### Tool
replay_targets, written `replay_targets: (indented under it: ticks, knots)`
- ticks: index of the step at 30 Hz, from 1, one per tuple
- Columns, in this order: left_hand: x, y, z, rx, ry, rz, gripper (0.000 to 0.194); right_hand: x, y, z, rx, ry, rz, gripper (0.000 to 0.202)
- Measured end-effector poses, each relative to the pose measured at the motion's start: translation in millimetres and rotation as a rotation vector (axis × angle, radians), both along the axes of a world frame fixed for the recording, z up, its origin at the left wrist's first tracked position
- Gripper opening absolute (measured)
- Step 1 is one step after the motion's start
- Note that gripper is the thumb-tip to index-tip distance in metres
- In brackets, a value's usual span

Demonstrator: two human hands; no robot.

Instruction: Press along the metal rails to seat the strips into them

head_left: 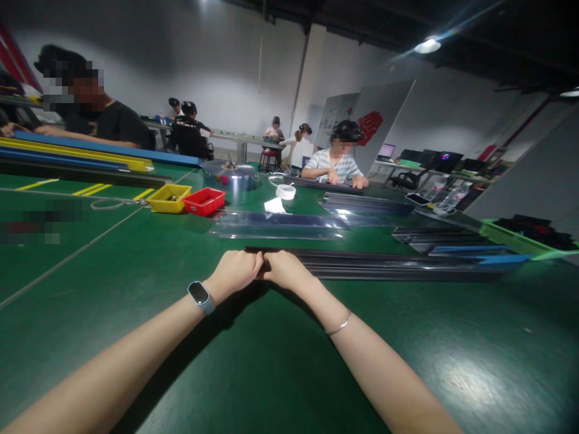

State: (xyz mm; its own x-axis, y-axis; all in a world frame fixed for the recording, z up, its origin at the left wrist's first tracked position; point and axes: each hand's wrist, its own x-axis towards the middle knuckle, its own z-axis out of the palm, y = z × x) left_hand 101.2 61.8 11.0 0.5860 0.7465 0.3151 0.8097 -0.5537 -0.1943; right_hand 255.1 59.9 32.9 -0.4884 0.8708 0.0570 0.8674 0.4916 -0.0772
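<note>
A long black ridged strip, like a profile or channel, lies across the green table in front of me. Its left end is between my two hands, which meet knuckle to knuckle. My left hand, with a grey band on the wrist, is closed at that end, thumb pressed in. Fingers curled, my right hand closes around the strip just beside it. Both sets of fingertips are largely hidden. Beyond the hands lie clear plastic strips.
Left of centre stand a yellow bin and a red bin. A roll of white tape sits farther back. More dark strips and a green basket are at right. A co-worker works across the table.
</note>
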Motion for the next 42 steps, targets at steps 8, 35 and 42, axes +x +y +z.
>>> replay_targets:
  ticks: [8,35,42]
  knots:
    - [2,-6,-3.2,0.034,-0.144,0.067,0.042,-5,0,-3.6,0.030,-0.071,0.002,0.031]
    - [-9,2,-7.3,0.052,-0.076,0.028,0.032,0,-8,9.7,0.060,-0.152,-0.056,0.046]
    - [-20,2,-9.6,0.056,-0.090,0.068,0.044,-4,-13,4.8,0.081,-0.171,-0.043,0.044]
